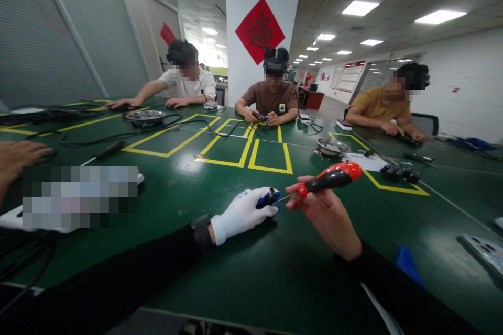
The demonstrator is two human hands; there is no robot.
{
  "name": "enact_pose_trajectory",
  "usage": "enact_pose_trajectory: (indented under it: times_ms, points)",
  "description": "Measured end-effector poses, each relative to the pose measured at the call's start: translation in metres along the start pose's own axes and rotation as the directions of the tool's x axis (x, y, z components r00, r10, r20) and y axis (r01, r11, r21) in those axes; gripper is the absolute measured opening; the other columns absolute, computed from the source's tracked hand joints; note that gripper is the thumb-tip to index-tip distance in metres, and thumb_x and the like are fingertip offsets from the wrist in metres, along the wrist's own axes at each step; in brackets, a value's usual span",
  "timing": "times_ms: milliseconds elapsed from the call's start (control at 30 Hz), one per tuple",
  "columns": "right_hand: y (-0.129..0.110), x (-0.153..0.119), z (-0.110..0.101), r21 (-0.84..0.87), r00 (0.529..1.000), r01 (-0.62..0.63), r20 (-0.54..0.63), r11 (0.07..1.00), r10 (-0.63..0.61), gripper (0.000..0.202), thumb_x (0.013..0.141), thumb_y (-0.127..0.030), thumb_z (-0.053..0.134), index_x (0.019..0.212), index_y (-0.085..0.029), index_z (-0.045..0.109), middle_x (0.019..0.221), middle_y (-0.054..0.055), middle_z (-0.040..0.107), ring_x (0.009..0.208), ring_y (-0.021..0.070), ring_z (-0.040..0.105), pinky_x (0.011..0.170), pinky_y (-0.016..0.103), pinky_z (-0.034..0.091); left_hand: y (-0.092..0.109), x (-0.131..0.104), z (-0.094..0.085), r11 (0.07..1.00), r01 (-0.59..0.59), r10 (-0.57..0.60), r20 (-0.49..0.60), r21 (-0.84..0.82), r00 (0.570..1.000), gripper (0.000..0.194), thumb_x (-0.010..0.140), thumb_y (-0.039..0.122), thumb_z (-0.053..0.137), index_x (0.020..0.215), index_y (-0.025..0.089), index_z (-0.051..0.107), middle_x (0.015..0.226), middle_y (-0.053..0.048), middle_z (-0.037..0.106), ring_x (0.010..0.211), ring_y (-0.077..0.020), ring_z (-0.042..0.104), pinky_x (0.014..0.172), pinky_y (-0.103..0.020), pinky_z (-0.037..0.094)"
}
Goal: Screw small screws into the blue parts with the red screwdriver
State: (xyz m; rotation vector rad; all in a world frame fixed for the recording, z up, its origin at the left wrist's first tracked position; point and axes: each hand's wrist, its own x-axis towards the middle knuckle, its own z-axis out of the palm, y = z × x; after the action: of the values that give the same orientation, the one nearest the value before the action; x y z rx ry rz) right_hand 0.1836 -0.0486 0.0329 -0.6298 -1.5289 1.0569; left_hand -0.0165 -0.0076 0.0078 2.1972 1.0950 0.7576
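My left hand (pixel 239 212), in a white glove with blue fingertips, is closed around a small black cylindrical part (pixel 270 197) just above the green table. In my bare right hand (pixel 328 217) is a screwdriver (pixel 334 178) with a red and black handle, held tilted with the handle up to the right. Its thin metal shaft points left and reaches the black part in my glove. Whether the tip sits in the part or only touches it, I cannot tell, since my fingers hide the spot.
Another screwdriver (pixel 110 151) and a blurred-out flat object (pixel 78 199) lie left, near a co-worker's hand (pixel 23 159). Metal bowls (pixel 144 116) (pixel 333 147) and black blocks (pixel 398 171) stand farther off. A phone (pixel 483 252) lies right. Three people sit across the green table (pixel 188 282).
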Motion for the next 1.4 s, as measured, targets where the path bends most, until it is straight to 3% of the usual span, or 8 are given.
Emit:
enact_pose_trajectory:
  times_ms: [167, 367, 567, 700, 900, 1133, 1267, 1400]
  points:
    - [-0.009, 0.0, 0.002, -0.403, 0.97, 0.202, -0.043, 0.893, -0.239, 0.021, 0.07, -0.022, 0.077, 0.083, -0.022, 0.061, 0.111, 0.007, 0.062, 0.105, 0.0247, 0.059, 0.092, 0.045, 0.048, 0.001, 0.0, 0.002, 0.999, -0.025, 0.026, -0.029, 0.04, 0.999, 0.026, 0.083, 0.039, 0.054, 0.101, 0.022, 0.061, 0.084, -0.001, 0.068, 0.081, -0.0198, 0.062, 0.076, -0.028, 0.046]
    - [0.007, 0.004, 0.019, 0.034, 0.995, 0.098, 0.027, 0.995, -0.099, 0.025, 0.081, -0.027, 0.068, 0.075, -0.023, 0.043, 0.063, -0.007, 0.052, 0.05, 0.0092, 0.05, 0.062, 0.029, 0.051, 0.003, 0.0, 0.005, 0.997, -0.023, 0.026, -0.04, 0.079, 0.999, 0.027, 0.085, 0.041, 0.052, 0.103, 0.023, 0.06, 0.09, -0.002, 0.068, 0.082, -0.0204, 0.062, 0.074, -0.028, 0.045]
    - [0.002, 0.002, 0.021, -0.02, 0.991, 0.094, -0.098, 0.995, -0.096, 0.031, 0.09, -0.038, 0.053, 0.118, -0.027, 0.048, 0.095, 0.003, 0.055, 0.081, 0.0167, 0.058, 0.083, 0.039, 0.05, 0.005, 0.0, 0.007, 0.996, -0.047, 0.05, -0.04, 0.074, 0.998, 0.021, 0.086, 0.038, 0.052, 0.1, 0.024, 0.059, 0.09, 0.0, 0.067, 0.082, -0.019, 0.062, 0.073, -0.027, 0.044]
    - [-0.004, 0.004, 0.016, -0.182, 0.983, 0.135, -0.101, 0.974, -0.156, 0.015, 0.086, -0.028, 0.061, 0.099, -0.023, 0.059, 0.12, 0.007, 0.053, 0.093, 0.0195, 0.061, 0.087, 0.04, 0.049, 0.005, -0.001, 0.006, 0.997, -0.03, 0.033, -0.042, 0.074, 0.999, 0.023, 0.086, 0.04, 0.052, 0.099, 0.023, 0.06, 0.091, -0.001, 0.067, 0.082, -0.0195, 0.062, 0.072, -0.027, 0.044]
    - [0.003, 0.006, 0.016, 0.086, 0.99, 0.122, -0.08, 0.989, -0.115, 0.013, 0.088, -0.022, 0.057, 0.093, -0.027, 0.047, 0.07, -0.006, 0.052, 0.055, 0.0111, 0.053, 0.067, 0.033, 0.05, 0.006, 0.0, 0.007, 0.996, -0.011, 0.014, -0.032, 0.084, 0.999, 0.022, 0.085, 0.038, 0.052, 0.098, 0.023, 0.06, 0.085, 0.0, 0.068, 0.079, -0.0185, 0.062, 0.072, -0.026, 0.044]
    - [0.007, -0.001, 0.006, -0.299, 0.976, 0.158, -0.095, 0.941, -0.194, 0.019, 0.09, -0.031, 0.051, 0.104, -0.023, 0.061, 0.111, 0.006, 0.051, 0.093, 0.02, 0.055, 0.085, 0.039, 0.044, 0.002, 0.0, 0.007, 0.996, -0.021, 0.025, -0.045, 0.087, 0.999, 0.023, 0.085, 0.039, 0.052, 0.099, 0.024, 0.061, 0.084, 0.001, 0.067, 0.078, -0.0187, 0.062, 0.072, -0.027, 0.045]
    - [0.015, 0.001, -0.002, -0.209, 0.925, 0.129, -0.328, 0.969, -0.193, 0.019, 0.089, -0.035, 0.052, 0.096, -0.021, 0.063, 0.096, 0.004, 0.057, 0.071, 0.0139, 0.055, 0.062, 0.029, 0.044, -0.002, 0.0, 0.006, 0.998, -0.053, 0.053, 0.003, 0.041, 0.999, 0.033, 0.087, 0.04, 0.05, 0.115, 0.024, 0.058, 0.097, -0.002, 0.068, 0.088, -0.0195, 0.063, 0.082, -0.03, 0.048]
    - [0.022, 0.009, -0.009, 0.083, 0.798, 0.126, -0.6, 0.989, -0.052, 0.023, 0.088, -0.039, 0.053, 0.093, -0.019, 0.063, 0.081, 0.0, 0.058, 0.056, 0.008, 0.05, 0.048, 0.022, 0.038, -0.007, 0.0, 0.004, 0.981, -0.111, 0.133, -0.136, 0.159, 0.982, 0.072, 0.073, 0.047, 0.067, 0.136, 0.022, 0.043, 0.133, -0.011, 0.05, 0.123, -0.0296, 0.045, 0.105, -0.043, 0.036]
